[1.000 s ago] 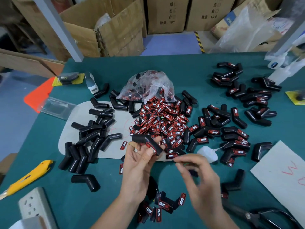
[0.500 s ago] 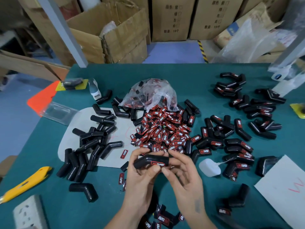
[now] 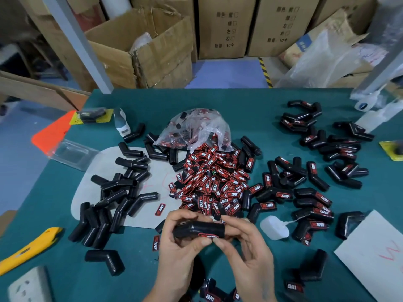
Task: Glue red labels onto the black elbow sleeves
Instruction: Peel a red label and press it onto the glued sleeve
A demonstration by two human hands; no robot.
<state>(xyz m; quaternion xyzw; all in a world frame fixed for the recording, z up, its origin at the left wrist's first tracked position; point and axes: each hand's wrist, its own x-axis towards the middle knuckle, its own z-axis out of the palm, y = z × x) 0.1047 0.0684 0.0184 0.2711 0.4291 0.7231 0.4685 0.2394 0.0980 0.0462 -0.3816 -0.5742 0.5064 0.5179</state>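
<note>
A black elbow sleeve (image 3: 198,229) is held horizontally above the near part of the green tabletop (image 3: 239,110), between both hands. The left hand (image 3: 181,240) closes its grip round the sleeve's left end, thumb beneath and fingers curled over the top. The right hand (image 3: 246,243) pinches the sleeve's right portion, thumb at the lower edge where a red label (image 3: 209,236) is partly visible on the sleeve's underside.

Just beyond the hands lies a heap of loose red labels (image 3: 213,179), spilling from a crumpled clear plastic bag (image 3: 196,129). To the left, unlabelled sleeves (image 3: 117,192) are piled partly on a pale sheet (image 3: 87,192); one further unlabelled sleeve (image 3: 104,260) lies apart nearer the viewer. To the right, labelled sleeves (image 3: 311,199) are spread across the tabletop, reaching toward its far right corner. A small translucent glue bottle (image 3: 273,227) lies on its side just right of the right hand. A yellow utility knife (image 3: 28,247) rests at the left edge, a white power strip (image 3: 28,284) at the near left corner, and a white paper (image 3: 375,251) with red marks at the near right. Cardboard boxes (image 3: 226,27) stand on the floor beyond the tabletop.
</note>
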